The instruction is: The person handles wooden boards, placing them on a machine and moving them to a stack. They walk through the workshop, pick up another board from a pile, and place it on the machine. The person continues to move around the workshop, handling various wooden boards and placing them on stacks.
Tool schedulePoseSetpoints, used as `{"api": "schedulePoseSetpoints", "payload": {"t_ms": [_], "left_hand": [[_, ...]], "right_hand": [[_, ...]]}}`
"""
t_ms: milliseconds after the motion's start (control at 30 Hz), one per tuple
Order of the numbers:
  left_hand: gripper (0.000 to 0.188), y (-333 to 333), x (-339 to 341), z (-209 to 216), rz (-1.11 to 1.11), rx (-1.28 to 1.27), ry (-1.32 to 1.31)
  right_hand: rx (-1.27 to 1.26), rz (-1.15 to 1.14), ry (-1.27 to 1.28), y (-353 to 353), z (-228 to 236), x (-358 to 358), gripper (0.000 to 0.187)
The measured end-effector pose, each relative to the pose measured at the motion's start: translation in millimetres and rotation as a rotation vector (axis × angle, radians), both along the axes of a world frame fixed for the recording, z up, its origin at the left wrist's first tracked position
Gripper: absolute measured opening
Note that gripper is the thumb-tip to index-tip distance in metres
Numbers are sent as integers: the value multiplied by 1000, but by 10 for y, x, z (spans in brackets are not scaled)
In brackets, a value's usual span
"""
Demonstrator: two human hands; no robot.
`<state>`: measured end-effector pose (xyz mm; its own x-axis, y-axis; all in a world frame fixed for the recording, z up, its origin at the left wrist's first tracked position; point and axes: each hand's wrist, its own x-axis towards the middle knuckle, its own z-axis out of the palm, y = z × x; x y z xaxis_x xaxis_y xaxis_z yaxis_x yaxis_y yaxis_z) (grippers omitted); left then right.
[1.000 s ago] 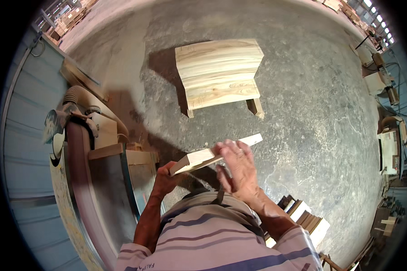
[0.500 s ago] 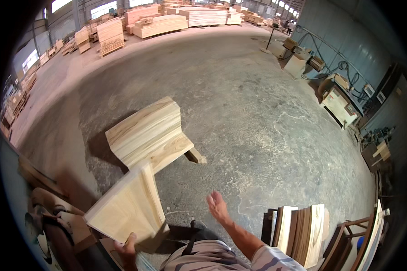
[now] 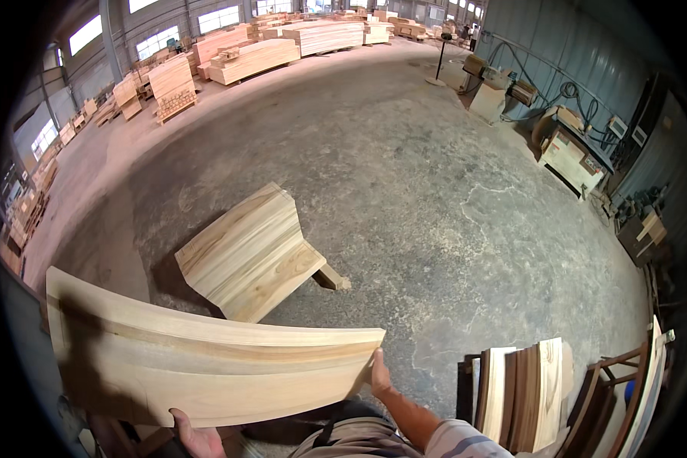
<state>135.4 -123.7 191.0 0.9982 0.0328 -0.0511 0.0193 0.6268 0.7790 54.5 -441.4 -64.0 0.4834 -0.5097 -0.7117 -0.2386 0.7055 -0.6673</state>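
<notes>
Pale wood makes up the long, gently curved panel (image 3: 229, 370) held up in front of the striped-shirted person, above the concrete floor (image 3: 404, 175); let this panel be the hub of a clock face with twelve toward the top of the view. At six o'clock, the left hand (image 3: 200, 441) is clamped on the lower edge, its thumb lapping over the edge and its other fingers hidden beneath the wood. At three o'clock, the right hand (image 3: 381, 375) touches the panel's right end, the thumb lying along it; the other fingers are hidden, so I cannot tell how tightly they close. A dark shadow covers the panel's nine o'clock end. Just past twelve o'clock, an angled wooden bench piece (image 3: 248, 256) rests on the floor, one short leg (image 3: 330, 276) showing at its right, while the panel's upper edge overlaps its lower corner in view. Well apart at three o'clock, a row of curved boards (image 3: 519, 397), light and dark, stands close together, with a brown wooden frame (image 3: 614, 382) just beyond. At two o'clock is a white cabinet (image 3: 571, 164), near a blue-grey wall (image 3: 565, 61). Far off at twelve lie stacks of lumber (image 3: 256, 62), and toward one o'clock stands a thin dark post (image 3: 440, 61).
</notes>
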Motion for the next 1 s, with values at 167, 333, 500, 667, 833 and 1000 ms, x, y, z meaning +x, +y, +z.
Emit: {"api": "schedulePoseSetpoints", "payload": {"t_ms": [167, 333, 500, 667, 833, 1000], "left_hand": [[54, 112, 221, -140, 142, 288, 20], [49, 411, 573, 374, 528, 597, -210], [45, 569, 859, 684, 717, 782, -368], [41, 599, 1118, 524, 739, 884, -359], [36, 861, 1568, -16, 614, 971, -141], [32, 1256, 2242, -749, 368, 1110, 54]], "right_hand": [[86, -188, -250, -68, -60, 141, 63], [121, -267, -338, -298, -278, 298, 60], [74, -265, -239, -756, 43, 348, 61], [15, -283, -129, -1011, 294, 443, 66], [-222, -200, 0, -1265, 213, 517, 65], [-385, -246, 87, -1685, 87, 685, 64]]}}
